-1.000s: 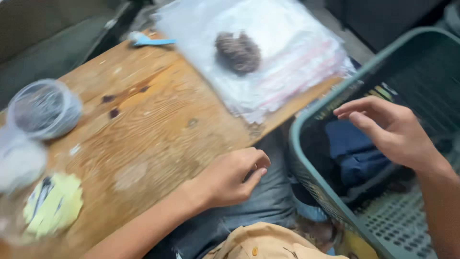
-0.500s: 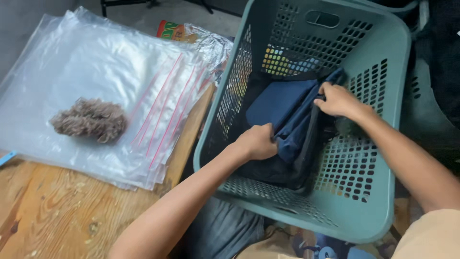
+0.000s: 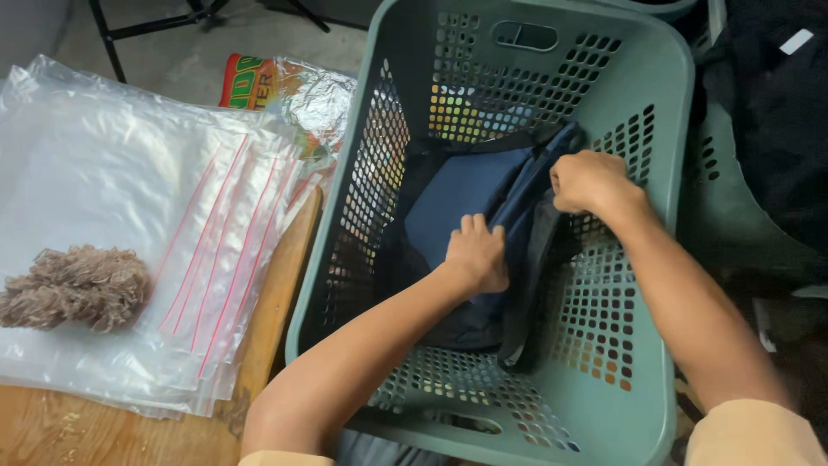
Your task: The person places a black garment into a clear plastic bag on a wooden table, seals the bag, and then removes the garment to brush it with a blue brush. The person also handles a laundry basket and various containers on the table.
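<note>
**Both hands on the navy garment in the laundry basket**

Lowest in the frame, both forearms reach up into the grey-green perforated laundry basket (image 3: 595, 406), which fills the centre and right of the picture. The left hand (image 3: 477, 255) lies at the frame's centre, fingers curled down over the folded navy-blue garment (image 3: 457, 194), pressing and gripping its cloth. A little higher and to the right, the right hand (image 3: 591, 179) is closed in a fist around the garment's dark edge, near the basket's right wall. The step in hand looks like taking hold of the garment; lifting it would call for a firm two-handed grip and a clear pull past the rim. At the left, beyond the basket, a stack of clear zip bags (image 3: 129, 198) lies on the wooden table (image 3: 52, 431), with a brown fibre clump (image 3: 78, 285) on top.
</note>
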